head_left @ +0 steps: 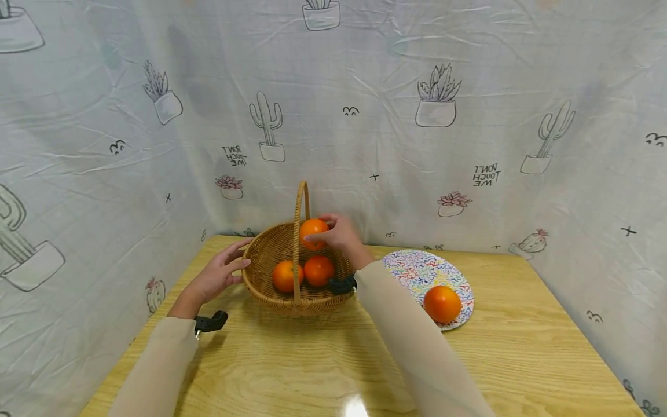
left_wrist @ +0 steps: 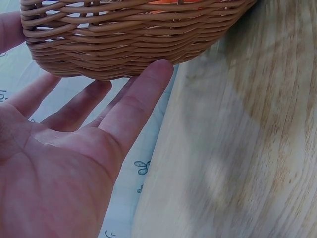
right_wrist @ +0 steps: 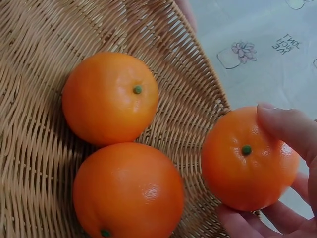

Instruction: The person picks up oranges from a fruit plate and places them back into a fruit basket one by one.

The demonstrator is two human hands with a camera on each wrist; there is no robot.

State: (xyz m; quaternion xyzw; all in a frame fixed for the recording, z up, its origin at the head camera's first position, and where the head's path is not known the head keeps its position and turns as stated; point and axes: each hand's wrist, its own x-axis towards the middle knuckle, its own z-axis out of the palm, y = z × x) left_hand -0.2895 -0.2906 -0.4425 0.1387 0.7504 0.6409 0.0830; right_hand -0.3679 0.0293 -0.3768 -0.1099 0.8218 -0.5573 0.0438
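Observation:
My right hand holds an orange between thumb and fingers, at the back right of the wicker basket. Two more oranges lie inside, one on the left and another beside it, touching in the right wrist view. Each shows a small green stem spot in that view. Spread along the basket's left side, my left hand touches the wicker from outside. In the left wrist view its thumb lies against the lower wall, with the palm turned up toward the camera.
The basket's tall handle arches over its middle. To the right, a round plate with a colourful squiggle pattern bears a single orange. A wooden table is under everything, with printed cloth hanging behind and at both sides.

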